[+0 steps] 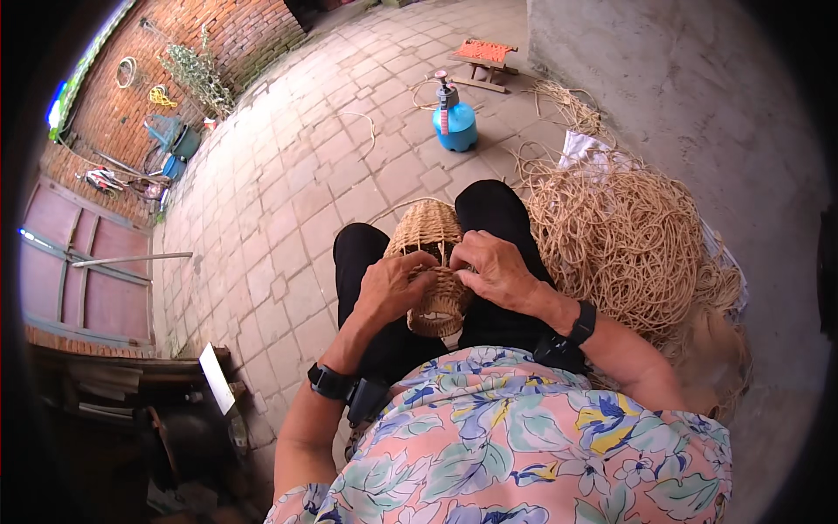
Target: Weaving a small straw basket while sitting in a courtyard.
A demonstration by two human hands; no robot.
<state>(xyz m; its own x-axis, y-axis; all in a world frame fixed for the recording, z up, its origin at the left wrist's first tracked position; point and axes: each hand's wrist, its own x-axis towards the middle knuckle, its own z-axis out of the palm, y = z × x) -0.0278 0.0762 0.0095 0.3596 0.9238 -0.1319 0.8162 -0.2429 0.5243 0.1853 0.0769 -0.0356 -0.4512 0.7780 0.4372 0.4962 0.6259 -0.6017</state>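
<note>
A tan basket woven of rope (426, 224) lies between my knees, with a dark gap in its side and a ringed end (436, 316) toward me. My left hand (397, 284) is closed on the weave at the left of the gap, thumb and bent fingers against it. On the right side, my right hand (496, 267) grips the basket's edge with curled fingers, its thumb close to the left hand's fingers. Whether a loose strand is pinched between the fingertips is too small to make out.
A large heap of loose tan rope (615, 231) lies to my right by a grey wall (681, 79). Ahead stand a blue pump sprayer (456, 129) and a low stool with an orange seat (485, 52). Paving (262, 210) stretches leftward to a brick wall (131, 87).
</note>
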